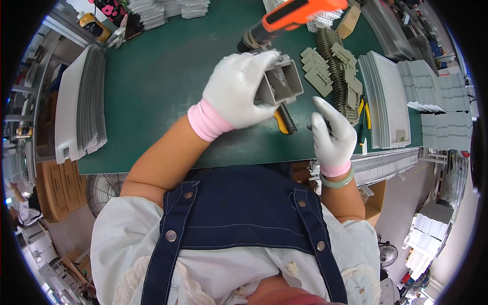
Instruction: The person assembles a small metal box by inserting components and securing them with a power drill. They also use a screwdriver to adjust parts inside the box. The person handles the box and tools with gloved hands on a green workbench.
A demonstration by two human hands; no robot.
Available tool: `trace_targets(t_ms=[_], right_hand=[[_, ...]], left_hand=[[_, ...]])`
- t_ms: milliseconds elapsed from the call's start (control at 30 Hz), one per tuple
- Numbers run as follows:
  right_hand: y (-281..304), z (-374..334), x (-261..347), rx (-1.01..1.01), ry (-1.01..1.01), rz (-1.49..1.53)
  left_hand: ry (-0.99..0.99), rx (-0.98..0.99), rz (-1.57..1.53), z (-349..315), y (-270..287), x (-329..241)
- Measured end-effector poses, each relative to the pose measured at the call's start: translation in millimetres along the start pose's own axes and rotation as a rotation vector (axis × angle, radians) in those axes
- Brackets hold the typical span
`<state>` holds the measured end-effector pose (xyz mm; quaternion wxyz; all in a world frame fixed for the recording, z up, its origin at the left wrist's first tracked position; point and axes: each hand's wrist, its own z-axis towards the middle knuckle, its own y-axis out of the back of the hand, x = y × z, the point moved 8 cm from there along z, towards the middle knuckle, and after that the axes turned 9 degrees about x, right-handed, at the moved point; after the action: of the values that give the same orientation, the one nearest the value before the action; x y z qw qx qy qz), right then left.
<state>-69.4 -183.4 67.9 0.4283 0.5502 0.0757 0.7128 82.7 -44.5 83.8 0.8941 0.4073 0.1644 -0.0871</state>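
Note:
My left hand (236,89), in a white glove with a pink cuff, is wrapped round a small grey open box (294,81). Small pieces show inside it, too unclear to name. Further right, my gloved right hand (335,134) is apart from the box, its fingers curled together. A tiny dark thing shows at its thumb; what it is I cannot make out. Just beyond the left hand is an orange and black power screwdriver (290,18), its black end close to the box. A yellow and black tool handle (285,121) lies on the table, partly hidden beneath the box.
The green table (152,101) carries flat grey clips (316,73) and a long stack of ridged parts (338,66). Yellow-handled pliers (365,119) lie beside them. White mesh panels stand at left (79,107) and right (384,101). A yellow bottle (94,26) stands far left.

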Motion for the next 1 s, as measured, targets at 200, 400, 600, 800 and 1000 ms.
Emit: trace_targets(t_ms=[200, 400, 600, 800, 1000], right_hand=[[-25, 49, 32, 0.451, 0.123, -0.179], [-45, 59, 27, 1.085, -0.134, -0.667], [-52, 45, 15, 0.939, 0.162, -0.872], [-17, 32, 20, 0.508, 0.25, -0.363], [-12, 29, 11, 0.536, 0.072, -0.189]], left_hand=[[0.017, 0.062, -0.029, -3, -23, -25], [0.034, 0.107, -0.031, -5, -41, -38], [0.052, 0.107, -0.028, -7, -50, -39], [0.049, 0.092, -0.04, -5, -46, -37], [0.034, 0.055, -0.007, -7, -43, -37]])
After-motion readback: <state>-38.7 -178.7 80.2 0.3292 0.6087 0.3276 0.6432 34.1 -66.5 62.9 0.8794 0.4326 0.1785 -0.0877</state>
